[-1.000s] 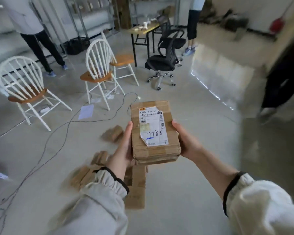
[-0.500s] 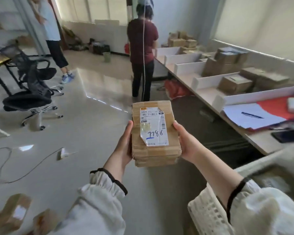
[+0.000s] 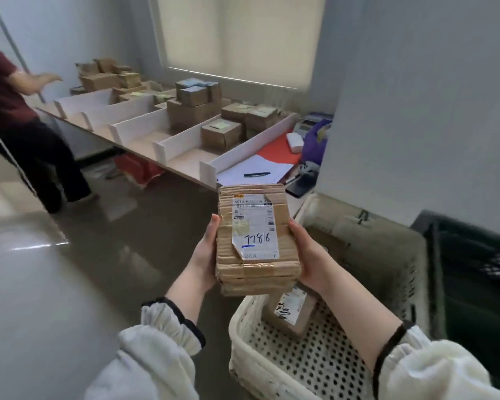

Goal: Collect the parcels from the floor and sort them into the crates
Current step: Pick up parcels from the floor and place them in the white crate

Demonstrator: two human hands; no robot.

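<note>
1. Left hand (image 3: pixel 204 256) and right hand (image 3: pixel 308 255) clamp the brown parcel (image 3: pixel 254 241), label up, above the white crate (image 3: pixel 274 368).
2. White crate holds one small parcel (image 3: pixel 292 311).
3. Bench (image 3: pixel 185 163) compartments hold stacked boxes (image 3: pixel 195 106).

Dark crate (image 3: pixel 474 272) cut by right edge; white crate (image 3: pixel 272 368) btm cropped; label (image 3: pixel 254 226) print blurred.

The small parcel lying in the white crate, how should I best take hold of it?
From above, across its two long side edges. The small parcel lies tilted, label up, on the white crate floor; the held parcel and the right hand cover its far end, so approach the near end.
</note>
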